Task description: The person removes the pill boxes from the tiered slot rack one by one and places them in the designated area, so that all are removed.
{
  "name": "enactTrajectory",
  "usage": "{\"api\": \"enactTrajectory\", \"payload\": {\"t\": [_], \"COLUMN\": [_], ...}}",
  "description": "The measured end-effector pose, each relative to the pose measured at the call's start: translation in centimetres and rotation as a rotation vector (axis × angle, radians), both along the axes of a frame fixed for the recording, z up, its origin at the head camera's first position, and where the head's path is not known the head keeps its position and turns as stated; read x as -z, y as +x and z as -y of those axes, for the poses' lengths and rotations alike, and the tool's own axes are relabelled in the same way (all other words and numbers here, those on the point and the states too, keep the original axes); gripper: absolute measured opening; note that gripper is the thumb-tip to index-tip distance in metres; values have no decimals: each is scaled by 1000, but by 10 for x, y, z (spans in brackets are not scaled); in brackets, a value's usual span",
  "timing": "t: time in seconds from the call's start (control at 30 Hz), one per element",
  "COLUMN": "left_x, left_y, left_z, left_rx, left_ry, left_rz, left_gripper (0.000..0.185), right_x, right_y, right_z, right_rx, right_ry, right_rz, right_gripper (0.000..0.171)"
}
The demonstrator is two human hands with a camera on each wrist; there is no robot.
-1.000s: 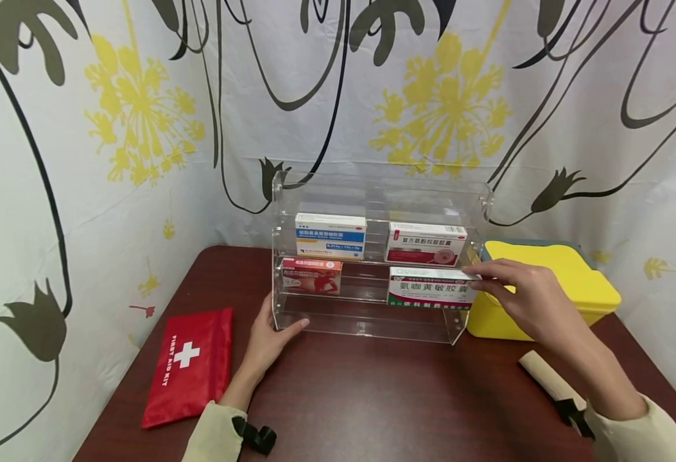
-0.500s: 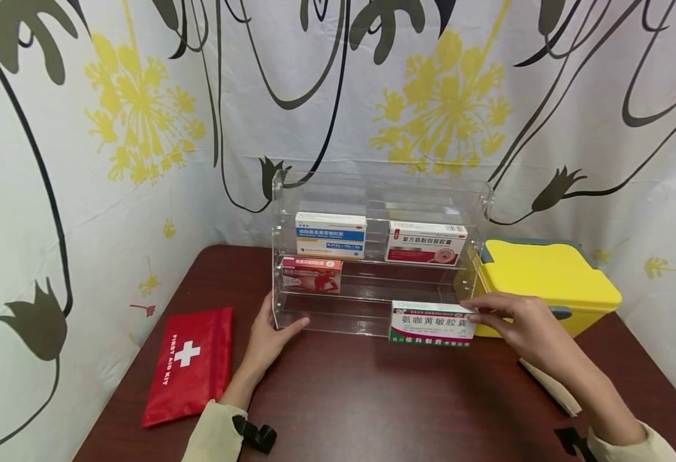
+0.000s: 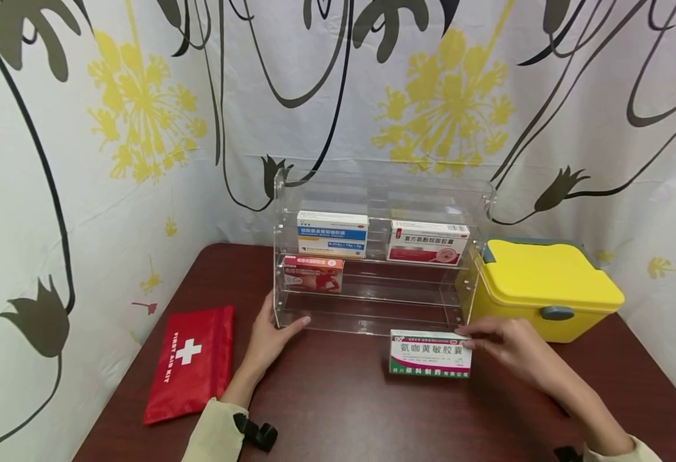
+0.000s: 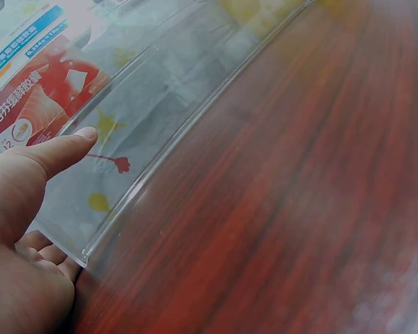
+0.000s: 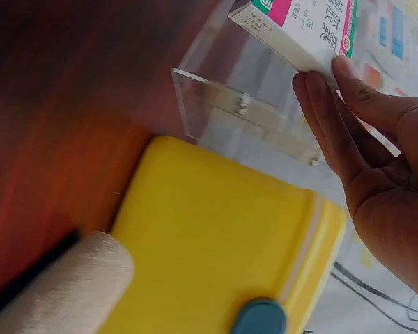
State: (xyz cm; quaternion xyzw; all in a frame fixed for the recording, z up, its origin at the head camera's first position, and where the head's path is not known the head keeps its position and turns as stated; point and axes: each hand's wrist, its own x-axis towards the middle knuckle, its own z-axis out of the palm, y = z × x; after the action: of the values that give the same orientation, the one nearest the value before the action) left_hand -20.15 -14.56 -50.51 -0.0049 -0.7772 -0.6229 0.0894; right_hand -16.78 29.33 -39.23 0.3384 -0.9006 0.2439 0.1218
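Note:
In the head view my right hand (image 3: 511, 346) pinches the right end of a white medicine box (image 3: 430, 354) with a green and magenta lower band. The box is in front of the clear acrylic display rack (image 3: 366, 321), over the tabletop. Thumb and fingertips meet at its corner in the right wrist view. My left hand (image 3: 271, 337) grips the rack's lower left corner. The left wrist view has its thumb across the front and its other fingers around the side panel. A red-orange medicine box (image 3: 312, 274) stands on the rack just above that hand.
Higher on the rack stand a blue-and-white medicine box (image 3: 332, 235) and a white-and-red one (image 3: 427, 244). A yellow lidded box (image 3: 551, 282) sits close to the rack's right side. A red first aid pouch (image 3: 190, 362) lies at the left on the dark wooden table (image 3: 326, 410).
The right hand has taken the white-and-green medicine box off the rack's lower right shelf and brought it down and forward. The left hand has kept its grip on the rack.

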Motion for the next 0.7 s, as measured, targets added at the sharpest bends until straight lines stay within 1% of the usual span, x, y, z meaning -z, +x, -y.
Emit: {"api": "enactTrajectory", "payload": {"t": [0.07, 0.27, 0.53, 0.6, 0.7], "left_x": [0, 0, 1, 2, 2], "left_y": [0, -1, -2, -2, -1], "left_z": [0, 0, 1, 1, 1], "left_rx": [0, -7, -10, -10, -8], "left_ry": [-2, -15, -14, -15, -16], "left_rz": [1, 5, -2, -6, -9], "left_gripper": [91, 91, 91, 91, 92], "right_x": [6, 18, 29, 33, 37], "right_y": [0, -2, -9, -12, -14], "right_z": [-2, -7, -5, -4, -2], "right_rx": [-20, -34, 15, 34, 58], "right_ry": [-4, 4, 60, 72, 69], "right_rz": [23, 135, 270, 293, 298], "right_gripper": [31, 29, 19, 17, 17]}}
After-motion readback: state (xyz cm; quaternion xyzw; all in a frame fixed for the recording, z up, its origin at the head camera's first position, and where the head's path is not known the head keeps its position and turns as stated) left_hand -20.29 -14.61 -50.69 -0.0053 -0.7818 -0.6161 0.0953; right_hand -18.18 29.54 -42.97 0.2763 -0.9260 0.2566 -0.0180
